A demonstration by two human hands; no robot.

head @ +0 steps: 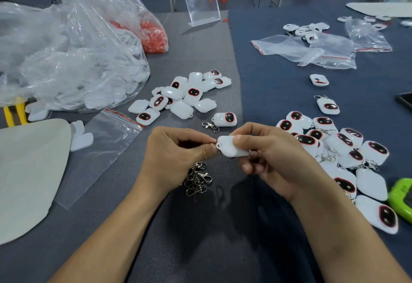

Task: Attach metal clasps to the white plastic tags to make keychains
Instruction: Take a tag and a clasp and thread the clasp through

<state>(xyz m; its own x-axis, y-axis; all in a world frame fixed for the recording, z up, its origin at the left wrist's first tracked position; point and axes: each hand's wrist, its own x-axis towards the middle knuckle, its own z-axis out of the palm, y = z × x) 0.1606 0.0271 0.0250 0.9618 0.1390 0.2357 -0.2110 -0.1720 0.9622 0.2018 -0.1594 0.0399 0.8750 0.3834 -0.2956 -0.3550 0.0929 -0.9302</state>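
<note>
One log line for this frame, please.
right hand: holds white tag | left hand: pinches clasp at its loop | spare clasps: on table below hands

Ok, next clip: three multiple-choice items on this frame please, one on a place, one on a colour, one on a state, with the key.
1. Where does the loose pile of silver metal clasps lie?
A. in a cardboard box
B. on the grey table, by the left hand
C. on the floor
2. What colour fills the far clear plastic bag?
A. blue
B. black
C. orange-red
3. What is the right hand doing?
A. gripping a white plastic tag
B. lying flat
C. holding scissors
Key: B, the clasps lie on the table beside the left wrist; C, orange-red shows through the bag; A, its fingers curl round the tag while the left hand pinches one clasp at its loop.
</note>
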